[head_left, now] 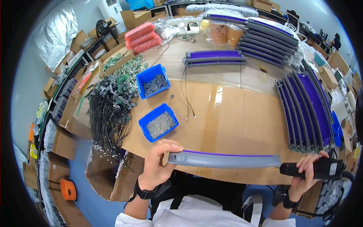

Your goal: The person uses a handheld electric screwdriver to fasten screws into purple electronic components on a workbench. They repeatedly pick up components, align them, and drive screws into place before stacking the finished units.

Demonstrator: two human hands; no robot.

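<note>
My left hand (155, 168) grips the left end of a long, slightly curved grey housing (227, 160) with a purple strip along its top edge and a small round button mark near that end. The housing is held level above the near edge of the cardboard-covered table. My right hand (304, 173) is closed around a black electric screwdriver (328, 168) with a thick cable at its outer end. The screwdriver lies sideways, its narrow end pointing at the housing's right end. Whether its tip touches the housing I cannot tell.
Two blue bins, one with small screws (159, 125) and one with dark plastic parts (154, 84), stand near a heap of black cables (107, 113). A purple-and-grey housing (215, 58) with loose wires lies farther back. Stacked housings (304, 109) line the right.
</note>
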